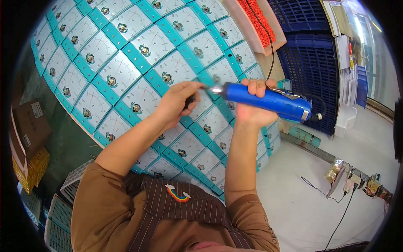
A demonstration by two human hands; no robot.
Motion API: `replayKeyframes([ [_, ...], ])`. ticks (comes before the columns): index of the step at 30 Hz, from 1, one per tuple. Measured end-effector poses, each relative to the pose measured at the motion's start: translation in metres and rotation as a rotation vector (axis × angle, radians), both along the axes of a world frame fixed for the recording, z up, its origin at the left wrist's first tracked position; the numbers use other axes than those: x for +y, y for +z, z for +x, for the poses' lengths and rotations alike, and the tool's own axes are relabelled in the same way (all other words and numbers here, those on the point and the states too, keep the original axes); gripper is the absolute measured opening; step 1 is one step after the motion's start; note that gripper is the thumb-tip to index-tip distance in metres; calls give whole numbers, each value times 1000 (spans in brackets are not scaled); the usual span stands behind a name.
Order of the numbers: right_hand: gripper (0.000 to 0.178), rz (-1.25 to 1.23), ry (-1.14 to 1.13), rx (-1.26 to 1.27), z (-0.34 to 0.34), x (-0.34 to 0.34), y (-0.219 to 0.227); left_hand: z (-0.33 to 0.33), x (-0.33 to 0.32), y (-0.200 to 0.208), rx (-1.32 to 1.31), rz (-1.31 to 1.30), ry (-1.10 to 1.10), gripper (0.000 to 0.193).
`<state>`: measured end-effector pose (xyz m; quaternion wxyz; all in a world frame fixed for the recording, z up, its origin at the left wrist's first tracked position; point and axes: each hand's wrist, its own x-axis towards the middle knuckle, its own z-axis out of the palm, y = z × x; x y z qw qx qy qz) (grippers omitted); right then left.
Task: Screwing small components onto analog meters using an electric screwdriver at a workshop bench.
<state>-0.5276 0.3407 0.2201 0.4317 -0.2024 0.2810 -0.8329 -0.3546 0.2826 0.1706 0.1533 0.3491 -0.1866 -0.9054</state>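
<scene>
My right hand (pixel 256 103) is wrapped round a blue electric screwdriver (pixel 262 100), which lies level above the meters with its tip pointing left. My left hand (pixel 180 103) is closed, thumb and forefinger pinched at the screwdriver's tip. Something small and dark shows in its curled fingers, too little to name. Beneath both hands spread rows of panel meters (pixel 153 44) with white dial faces, red needles and teal frames. Each has a small round metal part near one corner. The spot where the tip meets the fingers is blurred.
At the far right stands a pink bin (pixel 277 46) of small red parts, beside dark blue crates (pixel 308 59). A black cable (pixel 273 54) hangs down to the screwdriver. A cardboard box (pixel 33 126) and yellow basket (pixel 35 168) sit at left. A metal bar with wiring (pixel 352 176) is at right.
</scene>
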Motion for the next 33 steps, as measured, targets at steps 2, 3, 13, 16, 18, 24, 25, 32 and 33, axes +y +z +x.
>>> replayKeyframes([
  [2,46,21,-60,151,-1,-8,-3,-1,3,-4,-55,-50,62,23],
  [3,48,43,-117,296,2,-13,-5,3,5,-8,-39,-40,38,20],
  [13,62,142,-94,320,13,-37,-38,13,15,-16,66,-41,-74,17],
  [16,65,140,-35,431,25,-40,-40,14,17,-16,31,-6,-33,16],
  [18,66,210,-38,588,40,-41,-32,14,19,-20,23,-29,-24,15],
  [24,53,174,-262,107,-1,-26,-17,15,18,-12,55,-48,-75,12],
  [25,45,167,-312,116,-6,-16,-7,17,18,-12,65,-10,-63,11],
  [32,51,-66,51,-28,6,61,15,2,36,-10,169,157,-137,13],
  [33,51,-72,25,-53,9,68,12,0,39,-9,161,159,-163,14],
])
